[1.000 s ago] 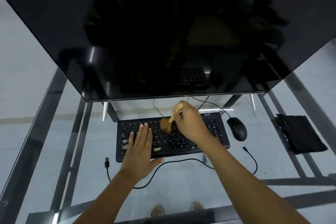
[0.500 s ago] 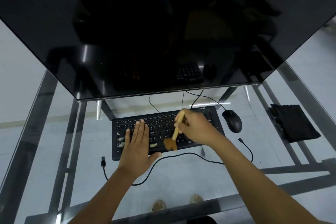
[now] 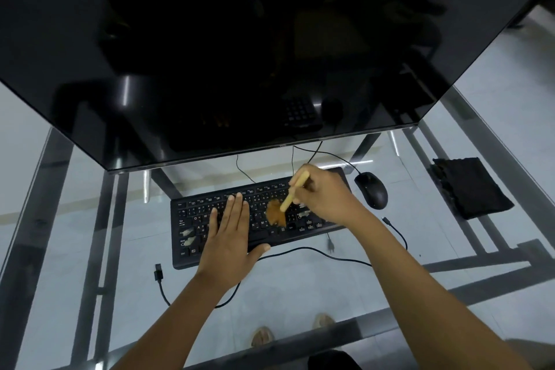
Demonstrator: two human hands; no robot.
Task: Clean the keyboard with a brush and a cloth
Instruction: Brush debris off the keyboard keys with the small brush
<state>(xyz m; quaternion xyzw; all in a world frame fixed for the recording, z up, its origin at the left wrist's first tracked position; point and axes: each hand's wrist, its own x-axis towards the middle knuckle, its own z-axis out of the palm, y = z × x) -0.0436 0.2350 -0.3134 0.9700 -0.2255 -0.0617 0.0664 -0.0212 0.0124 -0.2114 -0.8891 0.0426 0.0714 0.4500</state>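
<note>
A black keyboard [image 3: 192,213] lies on the glass desk under the monitor's lower edge. My left hand [image 3: 231,237] rests flat on its left-centre keys, fingers straight. My right hand [image 3: 322,195] grips the pale wooden handle of a brush [image 3: 292,191]. The brush's brown bristles [image 3: 275,213] touch the keys right of centre. A few pale scraps lie on the keys at the left [image 3: 187,236] and near the right hand. A folded black cloth [image 3: 470,186] lies at the desk's right side, apart from both hands.
A large dark monitor [image 3: 240,54] overhangs the desk's back. A black mouse [image 3: 372,189] sits right of the keyboard. Loose black cables [image 3: 315,251] run in front of the keyboard. The glass desk [image 3: 60,249] has a metal frame; floor and shoes show through it.
The brush swept from the upper middle keys down to the front edge, then back up to the keys right of centre. My left hand stayed flat on the keyboard.
</note>
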